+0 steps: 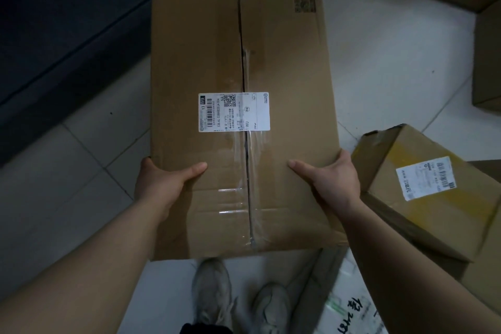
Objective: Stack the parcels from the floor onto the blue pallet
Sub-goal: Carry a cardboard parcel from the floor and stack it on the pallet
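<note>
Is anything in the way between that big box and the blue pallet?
Nothing visible. The left hand and right hand hold the box; the pallet lies to its left with only bare floor between. Other parcels lie on the right.

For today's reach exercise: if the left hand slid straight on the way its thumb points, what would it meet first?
Probably the taped centre seam of the large parcel it grips. The left hand points right across the lid, with the right hand beyond.
</note>
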